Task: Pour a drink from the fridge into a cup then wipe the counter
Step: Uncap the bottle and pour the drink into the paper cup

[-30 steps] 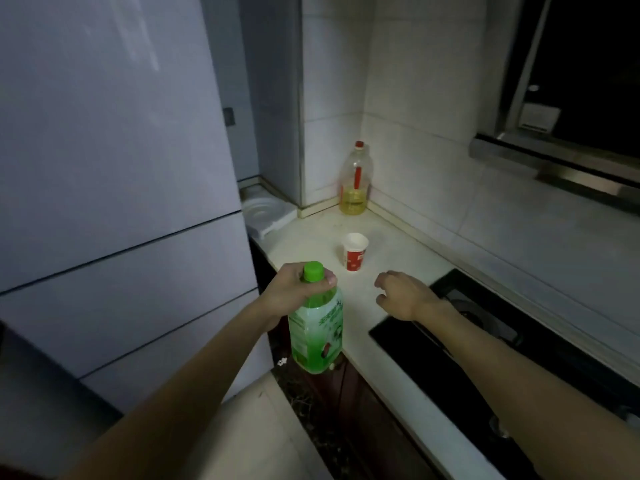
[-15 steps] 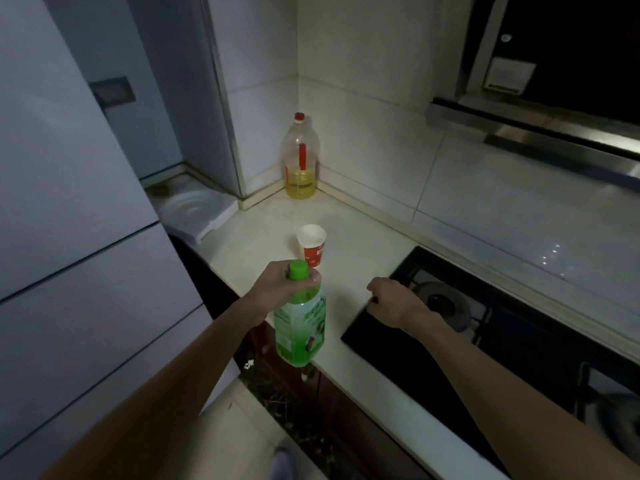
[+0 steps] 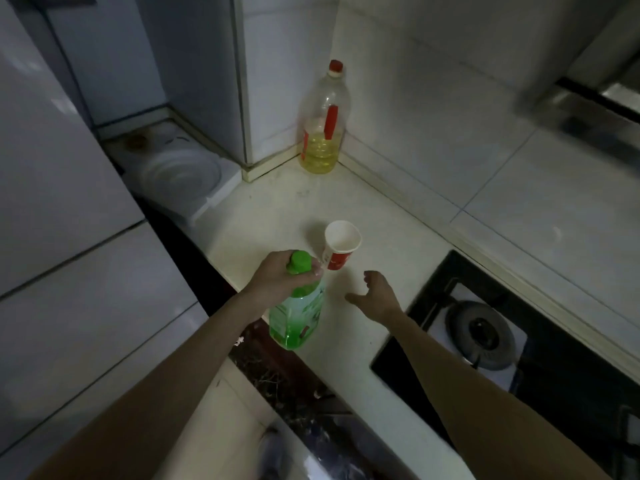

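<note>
Gripping the neck of the green drink bottle (image 3: pixel 298 318) under its cap, my left hand (image 3: pixel 282 278) holds it at the counter's (image 3: pixel 277 209) front edge. My right hand (image 3: pixel 377 295) hangs open, fingers loosely spread, near the paper cup (image 3: pixel 342 242) just beyond.

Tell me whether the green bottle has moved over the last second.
Yes. The green bottle, gripped by the left hand, has moved right, from beyond the counter edge to over it, nearer the paper cup.
</note>
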`<action>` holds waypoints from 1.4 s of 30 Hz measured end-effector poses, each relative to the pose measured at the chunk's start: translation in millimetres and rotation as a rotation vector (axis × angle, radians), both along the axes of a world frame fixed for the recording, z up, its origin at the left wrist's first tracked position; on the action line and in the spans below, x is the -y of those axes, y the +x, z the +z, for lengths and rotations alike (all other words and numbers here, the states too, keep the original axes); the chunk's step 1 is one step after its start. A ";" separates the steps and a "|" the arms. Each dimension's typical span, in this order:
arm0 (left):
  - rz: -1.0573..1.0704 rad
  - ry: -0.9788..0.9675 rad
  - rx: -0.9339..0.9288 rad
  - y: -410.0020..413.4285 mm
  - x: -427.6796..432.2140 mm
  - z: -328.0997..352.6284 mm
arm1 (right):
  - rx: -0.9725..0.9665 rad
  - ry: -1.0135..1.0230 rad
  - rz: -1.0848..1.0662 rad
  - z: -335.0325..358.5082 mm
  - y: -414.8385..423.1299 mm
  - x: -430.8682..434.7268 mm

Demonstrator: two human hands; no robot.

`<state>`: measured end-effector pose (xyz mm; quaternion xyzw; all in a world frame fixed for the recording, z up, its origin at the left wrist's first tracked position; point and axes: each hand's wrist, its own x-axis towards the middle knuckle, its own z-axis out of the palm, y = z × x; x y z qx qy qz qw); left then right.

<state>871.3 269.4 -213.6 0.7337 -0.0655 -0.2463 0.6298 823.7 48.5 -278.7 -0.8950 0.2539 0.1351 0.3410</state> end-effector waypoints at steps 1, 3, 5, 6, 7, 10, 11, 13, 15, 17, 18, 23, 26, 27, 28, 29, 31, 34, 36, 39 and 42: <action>0.008 -0.011 -0.006 5.4 -0.3 -3.1 | 0.021 0.036 -0.049 -3.6 9.7 -0.7; 0.014 -0.016 -0.015 13.8 1.1 -8.6 | 0.069 0.106 -0.140 -11.4 28.4 -2.6; 0.001 -0.014 -0.021 20.9 3.6 -13.5 | 0.125 0.173 -0.218 -17.5 43.7 -6.1; -0.006 -0.011 -0.024 24.3 4.3 -15.4 | 0.163 0.217 -0.254 -19.9 50.1 -8.4; -0.012 -0.008 -0.025 27.5 4.8 -16.9 | 0.199 0.264 -0.295 -21.2 57.2 -10.8; -0.022 -0.006 -0.022 36.6 4.9 -20.9 | 0.333 0.355 -0.345 -36.6 78.0 -12.9; -0.027 -0.004 -0.019 39.1 4.6 -22.1 | 0.370 0.367 -0.329 -54.8 84.6 -8.1; -0.028 0.000 -0.023 42.7 2.6 -23.2 | 0.402 0.372 -0.325 -77.3 91.6 -4.5; -0.026 0.005 -0.018 46.9 -0.5 -23.6 | 0.428 0.356 -0.417 -52.4 89.9 -20.5; -0.029 0.013 -0.013 51.1 -4.6 -21.3 | 0.422 0.365 -0.455 -37.0 88.9 -29.2; -0.033 0.017 -0.009 53.0 -6.1 -19.2 | 0.416 0.378 -0.456 -37.3 88.5 -29.6; -0.081 0.050 -0.009 60.8 -2.5 -9.9 | 0.447 0.410 -0.393 -17.7 71.5 -28.8; -0.146 0.080 0.033 59.7 15.7 0.1 | 0.491 0.420 -0.368 6.5 50.1 -21.8; -0.179 0.093 0.052 58.2 23.8 4.4 | 0.504 0.433 -0.368 16.5 41.1 -19.8; -0.210 0.102 0.072 56.7 32.7 8.0 | 0.513 0.420 -0.381 22.6 33.8 -15.4; -0.242 0.108 0.098 55.3 42.2 11.1 | 0.520 0.391 -0.387 26.5 27.8 -8.2; -0.300 0.122 0.139 49.3 62.2 18.4 | 0.535 0.322 -0.402 32.5 11.8 8.2; -0.377 0.099 0.166 30.9 92.2 32.1 | 0.578 0.270 -0.446 40.5 -15.5 30.6; -0.431 0.085 0.183 14.5 110.3 40.9 | 0.605 0.267 -0.475 45.8 -38.2 42.9; -0.508 0.064 0.205 -13.0 133.0 48.6 | 0.648 0.248 -0.531 52.2 -76.3 56.5; -0.566 0.043 0.194 -45.5 152.6 56.3 | 0.681 0.244 -0.577 53.7 -120.2 68.0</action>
